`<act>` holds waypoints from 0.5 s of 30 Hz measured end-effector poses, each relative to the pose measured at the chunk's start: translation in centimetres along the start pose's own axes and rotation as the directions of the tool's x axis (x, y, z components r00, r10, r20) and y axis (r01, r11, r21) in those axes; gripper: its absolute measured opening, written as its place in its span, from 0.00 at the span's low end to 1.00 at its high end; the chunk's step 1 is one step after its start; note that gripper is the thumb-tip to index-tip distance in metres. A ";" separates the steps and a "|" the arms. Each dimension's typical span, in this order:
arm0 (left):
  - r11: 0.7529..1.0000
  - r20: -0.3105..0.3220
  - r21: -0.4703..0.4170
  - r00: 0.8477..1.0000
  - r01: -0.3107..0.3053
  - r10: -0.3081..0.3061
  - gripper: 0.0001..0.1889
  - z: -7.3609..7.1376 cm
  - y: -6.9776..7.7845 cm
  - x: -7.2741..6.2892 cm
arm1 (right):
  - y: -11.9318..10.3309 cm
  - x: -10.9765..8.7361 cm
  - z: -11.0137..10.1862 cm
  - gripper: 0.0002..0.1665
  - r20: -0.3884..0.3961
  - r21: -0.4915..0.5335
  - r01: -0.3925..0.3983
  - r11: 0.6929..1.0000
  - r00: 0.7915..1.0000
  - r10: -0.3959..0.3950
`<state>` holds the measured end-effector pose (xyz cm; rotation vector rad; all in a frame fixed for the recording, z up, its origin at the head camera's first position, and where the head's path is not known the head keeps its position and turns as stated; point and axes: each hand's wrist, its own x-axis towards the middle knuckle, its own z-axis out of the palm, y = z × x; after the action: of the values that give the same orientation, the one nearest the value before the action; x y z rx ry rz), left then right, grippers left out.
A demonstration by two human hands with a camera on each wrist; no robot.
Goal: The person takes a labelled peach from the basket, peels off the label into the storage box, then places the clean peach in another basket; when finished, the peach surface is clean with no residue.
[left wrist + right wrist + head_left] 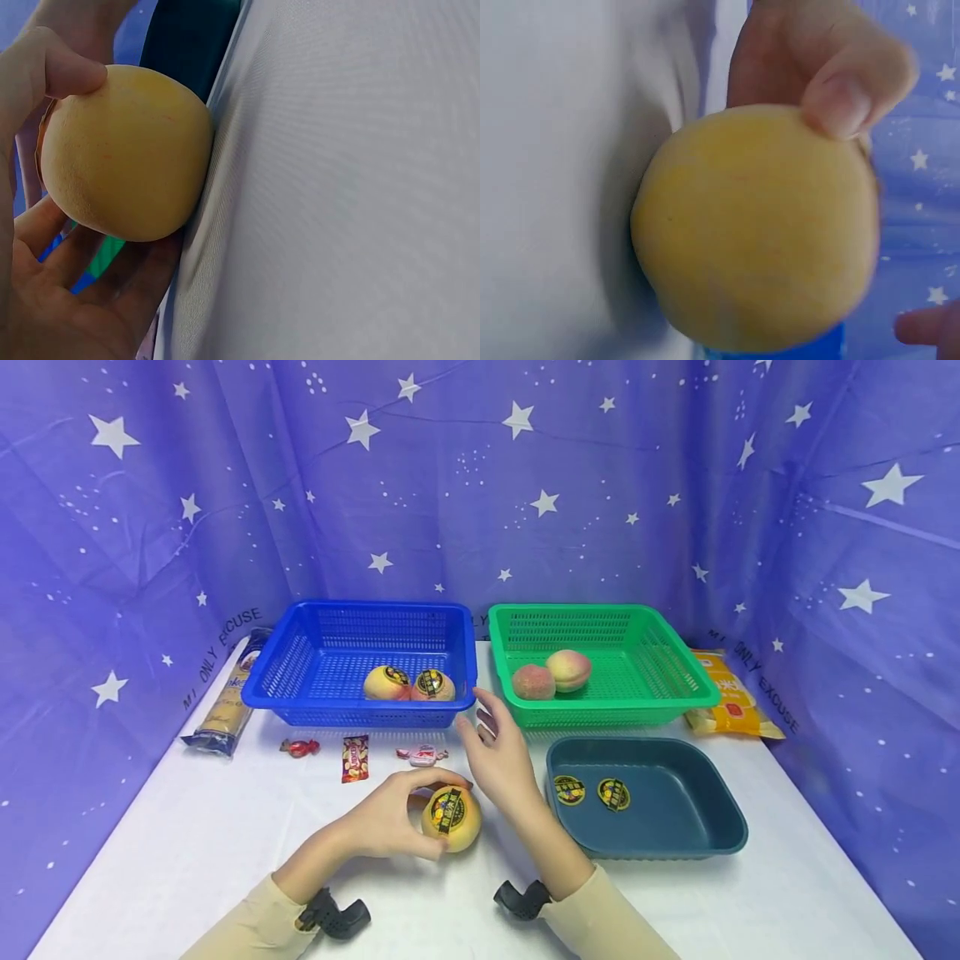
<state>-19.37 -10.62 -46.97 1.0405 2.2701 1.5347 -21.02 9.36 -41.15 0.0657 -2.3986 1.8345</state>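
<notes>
A yellow peach [467, 837] with a round black-and-gold sticker [448, 811] on its upper side sits on the white table. My left hand [386, 814] grips it from the left, thumb in front and fingers curved behind. In the left wrist view the thumb presses on the peach [131, 157] while the fingers spread along its far side. My right hand [501, 760] is raised just beyond the peach, fingers loosely bent with nothing between them, overlapping the front right corner of the blue basket [360, 717]. The right wrist view shows the peach [757, 232] close up.
Two stickered peaches [433, 686] lie in the blue basket. The green basket [611, 714] holds two peaches [567, 670] without visible stickers. Two loose stickers [613, 794] lie in the dark tray [675, 810]. Wrapped candies [356, 758] and snack bags [731, 702] lie around.
</notes>
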 end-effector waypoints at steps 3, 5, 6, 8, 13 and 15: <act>0.999 0.003 -0.035 1.000 0.008 -0.008 0.41 -0.1 0.0 -0.1 | -0.2 -1.2 -1.0 0.35 0.038 -0.101 0.026 0.995 0.999 -0.023; 0.997 0.011 -0.070 1.000 0.029 -0.028 0.42 -0.1 0.0 -0.1 | -0.3 -2.0 -1.6 0.32 0.071 -0.151 0.058 0.987 0.996 -0.048; 0.995 0.016 -0.087 0.999 0.041 -0.040 0.44 -0.1 0.0 -0.1 | -0.3 -2.3 -2.0 0.30 0.092 -0.175 0.083 0.981 0.993 -0.067; 0.990 0.022 -0.121 0.998 0.067 -0.064 0.46 -0.1 -0.1 -0.1 | -0.3 -2.9 -2.5 0.25 0.153 -0.228 0.141 0.963 0.982 -0.107; 0.982 0.035 -0.173 0.997 0.071 -0.066 0.50 -0.1 -0.3 -0.1 | -0.1 -3.8 -3.6 0.17 0.368 -0.276 0.329 0.903 0.904 -0.217; 0.980 0.040 -0.186 0.997 0.066 -0.059 0.49 -0.1 -0.3 -0.1 | 0.0 -3.9 -3.8 0.17 0.437 -0.265 0.379 0.887 0.867 -0.240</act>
<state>-19.49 -10.79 -47.27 0.9280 2.0676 1.6535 -16.92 12.86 -40.70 0.8176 -2.7225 1.3318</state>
